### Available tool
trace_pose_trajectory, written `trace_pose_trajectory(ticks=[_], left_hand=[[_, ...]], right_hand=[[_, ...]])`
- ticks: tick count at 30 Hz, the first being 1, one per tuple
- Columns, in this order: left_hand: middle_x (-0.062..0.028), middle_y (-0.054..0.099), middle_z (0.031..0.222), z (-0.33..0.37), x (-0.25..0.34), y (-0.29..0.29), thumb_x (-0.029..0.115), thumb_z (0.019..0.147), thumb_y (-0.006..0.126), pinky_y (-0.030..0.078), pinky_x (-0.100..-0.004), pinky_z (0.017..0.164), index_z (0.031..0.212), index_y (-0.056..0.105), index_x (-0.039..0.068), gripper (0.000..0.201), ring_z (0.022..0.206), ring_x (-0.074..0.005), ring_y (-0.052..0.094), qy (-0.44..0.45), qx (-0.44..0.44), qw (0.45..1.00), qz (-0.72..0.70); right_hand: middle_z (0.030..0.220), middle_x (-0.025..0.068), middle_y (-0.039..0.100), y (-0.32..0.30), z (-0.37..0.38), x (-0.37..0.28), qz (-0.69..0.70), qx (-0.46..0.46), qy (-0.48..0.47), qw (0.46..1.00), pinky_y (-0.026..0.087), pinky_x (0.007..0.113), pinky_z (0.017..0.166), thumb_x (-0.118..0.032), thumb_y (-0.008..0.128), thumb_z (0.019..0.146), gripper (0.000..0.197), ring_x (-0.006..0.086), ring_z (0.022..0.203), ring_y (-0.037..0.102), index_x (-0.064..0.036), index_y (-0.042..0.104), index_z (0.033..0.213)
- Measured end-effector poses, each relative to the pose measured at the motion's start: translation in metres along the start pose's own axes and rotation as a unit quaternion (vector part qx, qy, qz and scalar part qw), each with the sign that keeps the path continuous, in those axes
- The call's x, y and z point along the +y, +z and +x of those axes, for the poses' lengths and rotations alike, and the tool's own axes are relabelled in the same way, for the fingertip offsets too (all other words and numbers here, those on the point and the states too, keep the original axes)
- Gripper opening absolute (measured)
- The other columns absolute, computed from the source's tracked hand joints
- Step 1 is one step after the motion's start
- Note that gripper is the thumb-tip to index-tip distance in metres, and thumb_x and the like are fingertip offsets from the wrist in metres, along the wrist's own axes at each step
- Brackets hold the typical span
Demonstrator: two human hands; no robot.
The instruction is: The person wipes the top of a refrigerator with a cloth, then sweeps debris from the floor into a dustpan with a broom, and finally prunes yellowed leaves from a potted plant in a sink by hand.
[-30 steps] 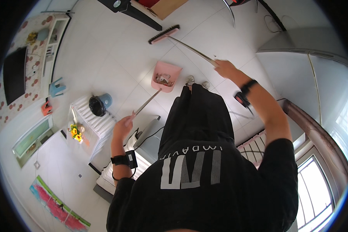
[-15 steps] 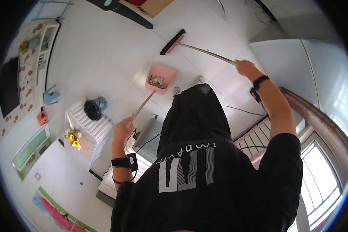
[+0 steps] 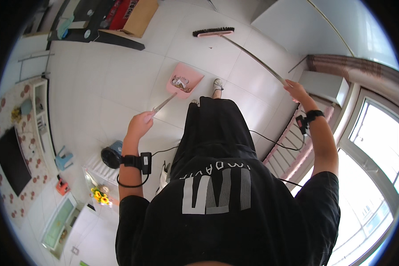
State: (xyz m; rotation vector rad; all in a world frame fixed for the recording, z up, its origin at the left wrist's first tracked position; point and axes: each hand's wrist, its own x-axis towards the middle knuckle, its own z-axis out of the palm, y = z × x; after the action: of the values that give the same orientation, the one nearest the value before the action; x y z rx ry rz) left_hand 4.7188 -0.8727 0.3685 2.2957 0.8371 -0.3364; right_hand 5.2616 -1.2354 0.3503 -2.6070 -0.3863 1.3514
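My left hand [image 3: 139, 125] is closed round the handle of a pink long-handled dustpan [image 3: 191, 80]. Some debris and whitish scraps [image 3: 180, 83] lie in its pan, which is on the tiled floor just ahead and left of my feet. My right hand [image 3: 297, 91] grips the upper end of a broom's metal pole. The broom [image 3: 215, 32] has a pink head with dark bristles, and it rests on the floor beyond the dustpan, to its right. A small dark bit [image 3: 210, 48] lies on the tiles near the broom head.
At the far left stand a black low table [image 3: 119, 40] and a cardboard box [image 3: 142, 18]. A waste bin [image 3: 112, 155] and a blue stool [image 3: 63, 158] are on the left. To the right are a large pale cabinet-like surface [image 3: 314, 26], a railing [image 3: 288, 137] and a window [image 3: 372, 133].
My body has turned and moved forward to the right. The broom head has shifted away from the dustpan and swung nearly level across the view. Both hands keep their grip.
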Motion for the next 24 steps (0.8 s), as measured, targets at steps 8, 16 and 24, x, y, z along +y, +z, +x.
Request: trace_pose_trajectory(ticks=[8,16,24], left_hand=[[-0.0149,0.066,0.092,0.052,0.019,-0.011,0.019,0.077,0.059,0.05,-0.0346,0.075,0.102,0.066,0.009,0.028,0.084,-0.0301,0.063,-0.004,-0.041,0.999,-0.031],[-0.0128,0.067,0.092,0.055,0.018,-0.013,0.019,0.078,0.059,0.05,-0.0337,0.076,0.101,0.066,0.006,0.028,0.085,-0.0287,0.063,0.002,-0.042,0.999,-0.025],[-0.0111,0.067,0.097,0.042,0.007,-0.005,0.021,0.079,0.059,0.05,-0.0315,0.077,0.103,0.065,0.006,0.029,0.087,-0.0267,0.064,-0.047,-0.063,0.995,-0.054]], right_hand=[[0.063,0.0167,0.06,0.152,0.015,-0.043,0.043,-0.08,0.041,0.995,0.05,0.037,0.036,-0.017,0.053,0.086,0.026,0.0252,0.046,0.061,0.0036,0.049,0.101],[0.061,0.008,0.05,0.181,-0.088,-0.056,0.151,-0.259,0.04,0.953,0.044,0.034,0.038,-0.022,0.053,0.088,0.026,0.0188,0.047,0.052,0.002,0.05,0.098],[0.062,0.0025,0.049,0.091,-0.165,-0.061,0.202,-0.281,0.04,0.937,0.04,0.026,0.041,-0.025,0.053,0.087,0.032,0.0102,0.047,0.045,-0.0043,0.06,0.111]])
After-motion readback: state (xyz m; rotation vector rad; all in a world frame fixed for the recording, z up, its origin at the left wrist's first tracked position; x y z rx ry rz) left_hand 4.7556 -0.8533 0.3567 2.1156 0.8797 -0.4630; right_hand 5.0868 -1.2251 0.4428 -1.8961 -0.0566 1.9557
